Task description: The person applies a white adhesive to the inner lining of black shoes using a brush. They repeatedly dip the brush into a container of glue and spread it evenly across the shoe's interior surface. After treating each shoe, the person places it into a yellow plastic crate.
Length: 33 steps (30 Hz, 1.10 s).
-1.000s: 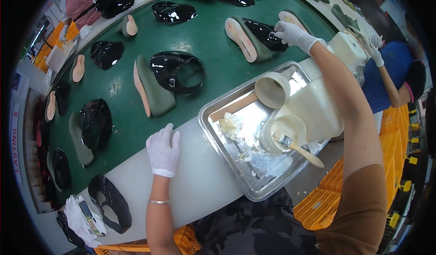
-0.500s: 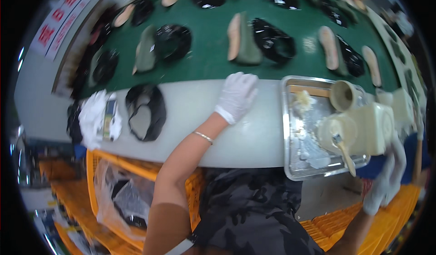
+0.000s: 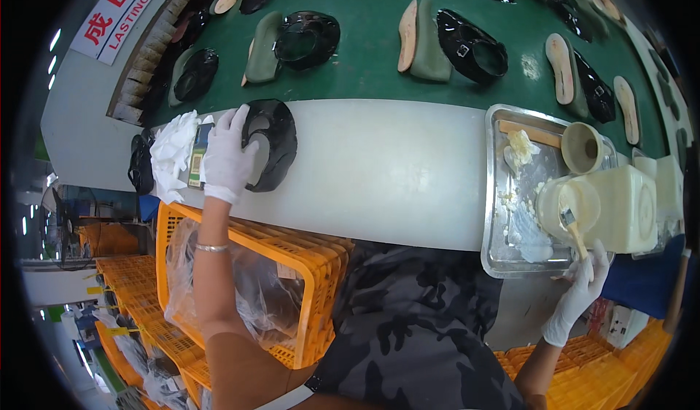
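Note:
My left hand [image 3: 231, 155], in a white glove, is at the left edge of a glossy black shoe upper [image 3: 281, 147] on the pale work board [image 3: 379, 169]. Its fingers are apart, with the thumb reaching over the upper's opening. My right hand [image 3: 583, 286], also gloved, is closed at the handle end of a wooden-handled brush [image 3: 574, 236]. The bristles rest in a round tub of cream-coloured paste [image 3: 583, 198]. That tub sits in a metal tray [image 3: 490, 191] smeared with white residue.
Beyond the board, a green surface [image 3: 364, 82] carries black uppers, green shoe lasts [image 3: 430, 52] and pale insoles [image 3: 560, 67]. White cloth [image 3: 173, 155] lies left. A beige cup [image 3: 582, 147] stands in the tray, and an orange crate [image 3: 313, 279] is below the board.
My left hand has moved left from the middle of the board to the black upper. My right hand has come in from the right to the brush handle. The view has shifted.

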Motion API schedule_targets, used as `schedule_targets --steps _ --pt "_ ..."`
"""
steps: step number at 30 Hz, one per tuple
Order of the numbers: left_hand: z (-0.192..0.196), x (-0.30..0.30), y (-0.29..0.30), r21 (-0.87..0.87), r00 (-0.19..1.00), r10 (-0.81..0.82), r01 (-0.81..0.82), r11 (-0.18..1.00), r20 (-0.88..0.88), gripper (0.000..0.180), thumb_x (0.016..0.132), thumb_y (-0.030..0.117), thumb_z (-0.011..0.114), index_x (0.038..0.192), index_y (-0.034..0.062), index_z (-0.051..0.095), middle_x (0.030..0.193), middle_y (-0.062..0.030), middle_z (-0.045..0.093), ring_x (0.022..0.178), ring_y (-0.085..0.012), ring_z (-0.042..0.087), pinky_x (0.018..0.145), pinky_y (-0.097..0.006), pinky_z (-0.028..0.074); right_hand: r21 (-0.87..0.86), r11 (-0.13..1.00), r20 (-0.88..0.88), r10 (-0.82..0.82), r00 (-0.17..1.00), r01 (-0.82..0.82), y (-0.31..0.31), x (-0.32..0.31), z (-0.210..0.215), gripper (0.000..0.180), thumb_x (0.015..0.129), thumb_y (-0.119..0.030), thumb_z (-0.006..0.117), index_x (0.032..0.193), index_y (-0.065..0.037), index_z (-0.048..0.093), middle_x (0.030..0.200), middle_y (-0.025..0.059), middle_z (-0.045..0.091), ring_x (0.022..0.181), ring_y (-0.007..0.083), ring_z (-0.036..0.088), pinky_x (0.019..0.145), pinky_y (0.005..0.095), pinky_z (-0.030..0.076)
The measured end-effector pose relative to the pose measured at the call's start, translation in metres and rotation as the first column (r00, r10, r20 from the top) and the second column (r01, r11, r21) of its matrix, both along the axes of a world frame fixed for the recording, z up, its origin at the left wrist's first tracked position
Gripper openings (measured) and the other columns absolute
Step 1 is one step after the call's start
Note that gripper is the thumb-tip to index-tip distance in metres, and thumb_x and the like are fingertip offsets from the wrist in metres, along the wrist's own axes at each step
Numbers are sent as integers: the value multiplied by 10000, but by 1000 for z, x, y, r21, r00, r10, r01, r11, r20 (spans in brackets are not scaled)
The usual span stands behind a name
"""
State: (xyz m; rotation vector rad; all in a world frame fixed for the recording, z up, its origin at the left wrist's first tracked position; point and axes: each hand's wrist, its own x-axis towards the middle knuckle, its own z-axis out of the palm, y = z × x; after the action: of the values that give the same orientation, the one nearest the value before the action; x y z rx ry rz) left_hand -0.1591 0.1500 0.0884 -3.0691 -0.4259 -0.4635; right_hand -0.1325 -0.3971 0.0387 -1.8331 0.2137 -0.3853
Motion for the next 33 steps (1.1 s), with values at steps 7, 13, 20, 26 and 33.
schedule_targets --steps 7,13,20,26,33 --pt "-30 10 42 141 942 194 -160 977 -275 409 788 102 488 1196 132 501 1088 -126 554 952 -327 554 810 -402 446 -48 995 158 -83 984 91 22 2 22 212 820 88 513 997 -18 561 957 30 529 851 118 509 754 213 408" --pt "12 -8 -13 126 968 -250 244 962 30 315 808 32 507 1119 43 554 879 -136 605 761 -220 590 665 -308 469 -587 801 208 289 934 -117 25 17 39 147 849 12 487 974 7 564 916 77 483 809 144 469 709 238 409" --pt "33 19 -158 -900 993 -120 43 434 -11 256 891 61 441 1112 -38 525 721 -99 586 491 -92 483 453 -185 385 -567 819 333 322 886 -85 16 44 40 217 776 57 570 979 -17 586 938 107 600 863 232 582 757 299 456" --pt "8 35 -226 -971 928 -353 -37 236 -121 288 843 40 470 1117 -34 514 937 -102 569 769 -136 591 655 -218 465 -477 834 274 441 855 -277 15 51 28 185 798 9 576 981 -25 582 921 68 620 812 191 607 697 267 480" --pt "6 63 -269 -785 659 -670 -592 -183 -342 348 894 83 416 1212 -56 452 513 -2 411 420 -88 387 720 -267 478 -174 937 248 340 907 -303 1 41 39 173 894 -93 475 999 37 517 950 109 608 821 135 588 722 246 485"
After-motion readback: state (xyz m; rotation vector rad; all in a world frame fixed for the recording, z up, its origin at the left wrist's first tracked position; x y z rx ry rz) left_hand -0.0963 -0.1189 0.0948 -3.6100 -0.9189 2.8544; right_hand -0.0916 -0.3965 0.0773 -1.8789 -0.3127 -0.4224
